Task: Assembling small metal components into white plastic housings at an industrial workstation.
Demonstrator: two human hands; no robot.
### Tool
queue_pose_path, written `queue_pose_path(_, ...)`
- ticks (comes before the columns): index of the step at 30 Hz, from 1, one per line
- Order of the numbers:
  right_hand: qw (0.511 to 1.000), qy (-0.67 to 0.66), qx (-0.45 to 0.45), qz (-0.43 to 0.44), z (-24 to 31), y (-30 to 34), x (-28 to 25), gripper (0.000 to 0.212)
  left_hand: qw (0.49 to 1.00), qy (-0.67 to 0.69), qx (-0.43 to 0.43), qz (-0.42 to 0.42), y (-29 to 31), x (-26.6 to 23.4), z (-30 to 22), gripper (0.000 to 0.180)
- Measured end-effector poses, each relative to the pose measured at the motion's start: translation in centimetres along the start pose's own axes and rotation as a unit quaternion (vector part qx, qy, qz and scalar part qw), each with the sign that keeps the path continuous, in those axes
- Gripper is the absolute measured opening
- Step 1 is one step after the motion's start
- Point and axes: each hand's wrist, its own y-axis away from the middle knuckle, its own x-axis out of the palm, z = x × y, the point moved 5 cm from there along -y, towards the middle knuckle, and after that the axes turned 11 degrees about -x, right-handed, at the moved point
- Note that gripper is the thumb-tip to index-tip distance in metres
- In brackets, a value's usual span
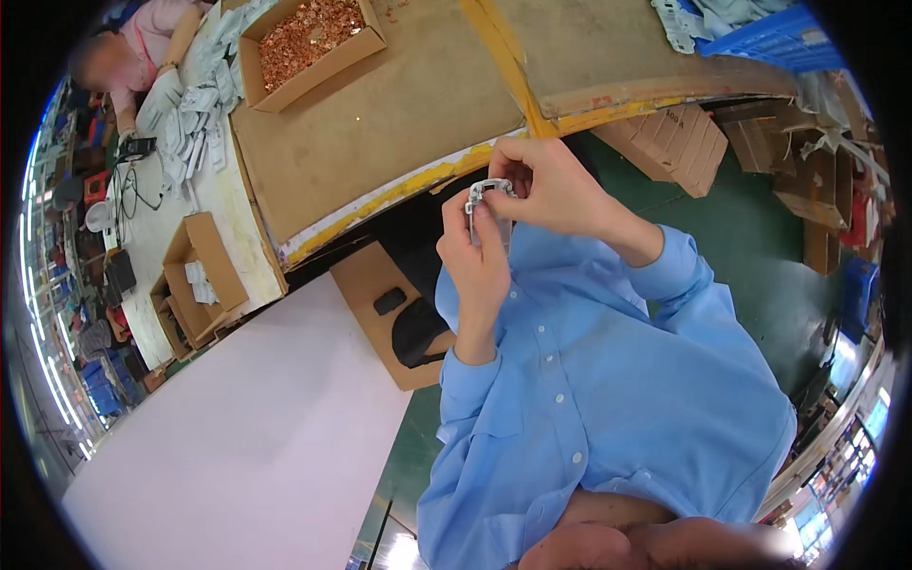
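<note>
A small grey-white plastic housing point(490, 186) with cut-outs along its rim is held up in front of my blue shirt, just off the table's near edge. My left hand point(475, 255) is closed round its lower part, thumb and fingers on either side. At its upper end my right hand point(556, 185) is pinched, the thumb against the rim and the fingers curled. Whatever small thing may sit between those right fingertips is hidden. Beyond both hands lies the brown-topped table point(380, 133), edged with yellow tape.
A cardboard box point(375, 40) of small copper pieces sits on the table. Grey-white parts point(195, 133) are heaped at the left, beside a co-worker's gloved hand point(161, 98). A large white panel point(247, 427) fills the lower left. Cartons point(670, 147) stand right; a blue crate point(779, 40) is far right.
</note>
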Motion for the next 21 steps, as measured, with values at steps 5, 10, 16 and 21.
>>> queue_pose_path(5,1.000,0.022,-0.011,-0.007,0.6,0.2,-0.2,0.015,1.000,0.010,-0.008,0.003,0.3,0.0,-0.2,0.021)
queue_pose_path(10,1.000,0.008,0.009,0.014,0.8,0.1,-0.9,0.020,0.996,0.061,-0.050,0.045,-0.6,-0.1,0.9,0.025)
queue_pose_path(16,1.000,-0.009,0.019,0.000,-0.1,0.2,-1.0,0.020,0.993,0.049,-0.067,0.083,-0.8,0.7,0.9,0.025)
queue_pose_path(21,0.999,-0.026,0.043,0.010,-0.2,0.3,-0.8,0.018,0.996,0.012,-0.039,0.074,-0.7,0.6,0.5,0.023)
